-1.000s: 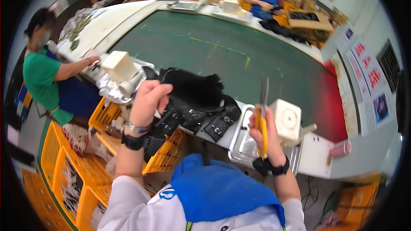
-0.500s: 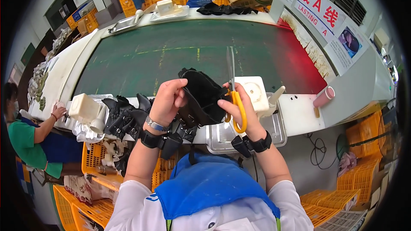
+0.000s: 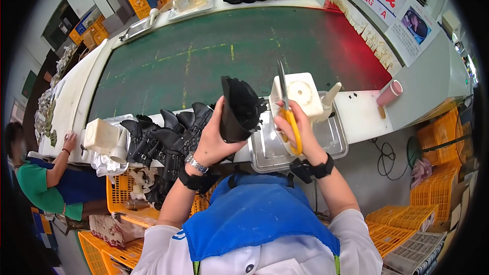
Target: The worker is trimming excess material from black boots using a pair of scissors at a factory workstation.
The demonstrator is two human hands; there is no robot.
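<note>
A black boot upper [image 3: 238, 114] is held up in my left hand [image 3: 211, 135], fingers wrapped round its lower left side. Its wide opening tilts toward the right, and the edge there looks ragged. In my right hand [image 3: 304, 128] is a pair of scissors [image 3: 293, 130] with yellow handles, the blades pointing up and away. The blades look closed and stand a little to the right of the upper, apart from it. Left of my left wrist, a heap of black buckled boot uppers [image 3: 165, 142] lies along the table edge.
Behind the scissors stands a white square container [image 3: 301, 91] on a clear plastic tray [image 3: 270, 162]. A pink cup [image 3: 390, 93] is at the right. The green conveyor belt [image 3: 204, 56] runs beyond. At left, a co-worker [image 3: 41, 181] rests a hand on the table. Yellow crates [image 3: 119, 193] stand below.
My right hand and the scissors have drawn away to the right from the upper. My left hand has shifted its hold lower, and the upper is turned more sideways.
</note>
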